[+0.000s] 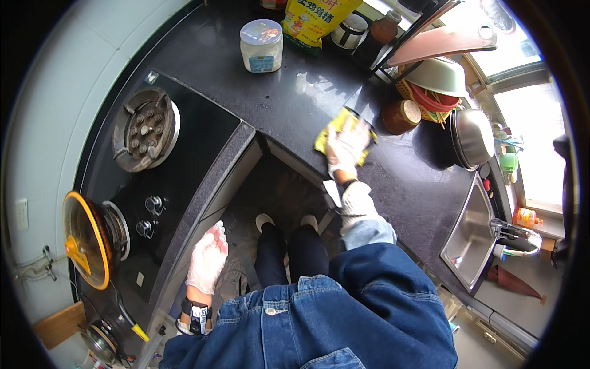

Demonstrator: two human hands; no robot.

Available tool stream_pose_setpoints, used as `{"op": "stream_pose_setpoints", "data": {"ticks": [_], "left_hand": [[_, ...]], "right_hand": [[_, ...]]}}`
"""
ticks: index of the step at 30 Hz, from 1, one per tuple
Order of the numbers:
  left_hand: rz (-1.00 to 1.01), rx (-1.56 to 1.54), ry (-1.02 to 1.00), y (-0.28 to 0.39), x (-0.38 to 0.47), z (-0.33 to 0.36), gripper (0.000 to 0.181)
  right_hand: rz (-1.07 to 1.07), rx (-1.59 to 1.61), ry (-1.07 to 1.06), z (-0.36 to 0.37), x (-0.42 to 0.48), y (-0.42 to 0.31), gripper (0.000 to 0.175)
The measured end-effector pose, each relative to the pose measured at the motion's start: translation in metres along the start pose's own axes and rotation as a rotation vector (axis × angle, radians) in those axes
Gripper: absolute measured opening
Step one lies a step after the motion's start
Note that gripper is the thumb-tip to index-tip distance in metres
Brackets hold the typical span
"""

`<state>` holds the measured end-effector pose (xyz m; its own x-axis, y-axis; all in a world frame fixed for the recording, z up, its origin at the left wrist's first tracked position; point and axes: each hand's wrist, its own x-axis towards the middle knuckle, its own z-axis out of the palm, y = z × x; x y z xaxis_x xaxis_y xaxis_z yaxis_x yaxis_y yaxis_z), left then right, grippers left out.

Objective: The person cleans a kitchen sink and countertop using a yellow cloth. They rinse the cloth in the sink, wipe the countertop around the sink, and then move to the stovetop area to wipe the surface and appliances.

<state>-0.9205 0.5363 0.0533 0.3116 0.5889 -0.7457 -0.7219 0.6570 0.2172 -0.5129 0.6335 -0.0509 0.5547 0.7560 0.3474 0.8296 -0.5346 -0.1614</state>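
My right hand [348,143], in a thin translucent glove, lies flat with spread fingers on a yellow cloth [324,138] with dark edges. The cloth rests on the dark stone countertop [295,104], near its front edge. A brown ceramic jar [400,117] stands just to the right of the cloth. My left hand [208,258], gloved the same way, hangs palm up beside the edge of the stove counter, fingers slightly curled, with nothing in it. Part of the cloth is hidden under my right hand.
At the left are a gas burner [145,130] and a pan with a yellow-rimmed lid [85,240]. A plastic tub [261,46] and a yellow seasoning bag [313,20] stand at the back. Stacked bowls [435,76], metal basins [474,138] and a steel sink [470,230] are at the right.
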Motion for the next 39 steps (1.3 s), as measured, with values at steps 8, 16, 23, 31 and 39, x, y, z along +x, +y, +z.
{"op": "stream_pose_setpoints", "data": {"ticks": [8,16,23,31,39], "left_hand": [[-0.092,0.155,-0.086,0.006,0.035,0.052,0.03],[-0.166,0.241,-0.178,0.006,0.076,0.101,0.033],[-0.189,0.217,-0.188,0.008,0.073,0.081,0.037],[-0.149,0.333,-0.155,-0.005,0.076,0.112,0.035],[-0.364,0.425,-0.322,-0.083,0.116,0.199,0.037]], "right_hand": [[-0.53,0.4,-0.107,0.007,0.008,-0.111,0.072],[-0.319,0.199,-0.316,-0.103,-0.092,0.081,0.079],[0.367,-0.068,-0.055,-0.056,-0.095,0.109,0.074],[-0.245,0.402,-0.097,0.002,0.035,-0.097,0.077],[-0.147,0.323,-0.094,-0.07,-0.059,0.122,0.053]]}}
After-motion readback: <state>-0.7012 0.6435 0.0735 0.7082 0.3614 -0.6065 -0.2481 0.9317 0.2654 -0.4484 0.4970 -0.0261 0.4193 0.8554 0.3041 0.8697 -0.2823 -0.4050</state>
